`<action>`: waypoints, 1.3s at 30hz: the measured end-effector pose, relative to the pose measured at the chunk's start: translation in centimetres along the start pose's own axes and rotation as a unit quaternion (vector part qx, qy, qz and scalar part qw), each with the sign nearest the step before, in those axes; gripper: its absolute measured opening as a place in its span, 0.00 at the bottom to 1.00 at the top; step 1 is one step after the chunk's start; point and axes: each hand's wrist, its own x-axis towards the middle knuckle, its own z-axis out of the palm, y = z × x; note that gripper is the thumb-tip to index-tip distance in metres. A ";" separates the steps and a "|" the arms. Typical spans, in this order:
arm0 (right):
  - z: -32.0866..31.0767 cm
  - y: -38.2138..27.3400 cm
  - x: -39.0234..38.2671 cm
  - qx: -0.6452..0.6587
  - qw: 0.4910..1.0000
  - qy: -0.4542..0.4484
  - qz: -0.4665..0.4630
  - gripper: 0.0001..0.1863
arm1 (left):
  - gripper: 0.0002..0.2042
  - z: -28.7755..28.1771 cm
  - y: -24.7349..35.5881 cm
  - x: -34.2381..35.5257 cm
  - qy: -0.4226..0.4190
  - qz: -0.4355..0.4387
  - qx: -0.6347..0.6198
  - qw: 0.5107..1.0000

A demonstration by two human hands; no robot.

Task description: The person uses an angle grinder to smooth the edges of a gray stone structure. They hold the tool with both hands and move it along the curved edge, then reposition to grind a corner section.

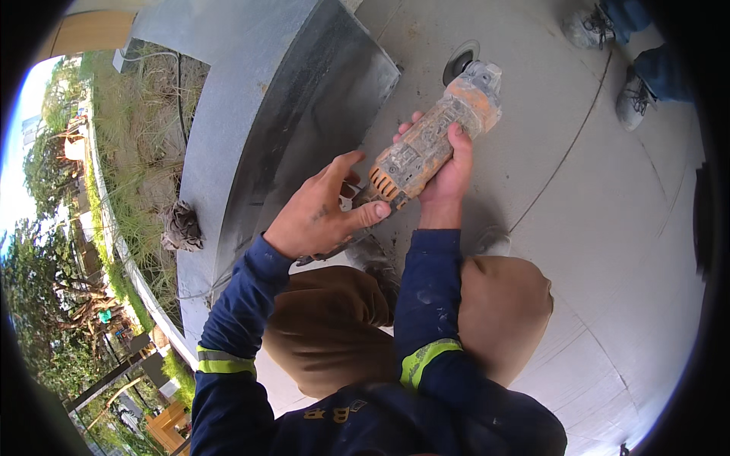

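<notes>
A dusty orange-and-grey angle grinder [426, 144] is held diagonally over the floor, with its round disc [461, 57] at the upper end. My right hand [445, 171] is closed around the grinder's body, thumb on top and fingertips showing on the far side. My left hand [323, 209] grips the rear end by the vented housing, its thumb pressed on the casing and fingers curled, partly hidden. A dark cable or grip trails beneath my left hand, too hidden to make out clearly.
Left of me a grey ledge [205, 121] with a dark side face borders planting [167, 99]; a crumpled cloth [181, 228] lies there. Another person's shoes [633, 102] and jeans stand at upper right on the concrete floor [593, 197]. My bent knees show below.
</notes>
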 end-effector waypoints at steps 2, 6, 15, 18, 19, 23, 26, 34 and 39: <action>1.3 -0.1 1.5 0.008 0.999 -0.030 -0.035 0.29 | 0.40 0.9 0.5 2.3 0.017 0.024 0.006 1.000; 2.8 -0.4 2.8 -0.029 0.989 -0.122 -0.084 0.30 | 0.40 2.5 -0.2 3.4 0.115 0.070 -0.005 0.991; 1.5 5.9 0.8 -0.105 0.994 0.027 0.007 0.28 | 0.38 5.0 -4.7 -0.5 0.158 -0.117 -0.060 0.979; 1.2 7.2 1.2 -0.144 0.987 0.076 0.009 0.29 | 0.39 4.9 -5.5 -0.6 0.157 -0.136 -0.019 0.978; 1.9 6.9 0.9 -0.150 0.984 0.093 0.001 0.29 | 0.39 5.1 -5.7 -0.4 0.181 -0.100 -0.005 0.978; 2.7 5.8 0.2 -0.138 0.985 0.099 -0.003 0.29 | 0.42 5.1 -5.2 -0.6 0.168 -0.108 0.042 0.979; 3.5 5.8 0.1 -0.158 0.984 0.084 -0.027 0.29 | 0.44 5.3 -6.3 -1.6 0.168 -0.071 0.060 0.981; 2.3 6.1 1.4 -0.165 0.983 0.085 -0.016 0.29 | 0.36 7.8 -7.2 -1.6 0.183 -0.166 0.088 0.965; 0.6 7.2 1.1 -0.128 0.992 0.015 0.011 0.27 | 0.28 8.4 -8.2 -2.4 0.206 -0.143 0.085 0.964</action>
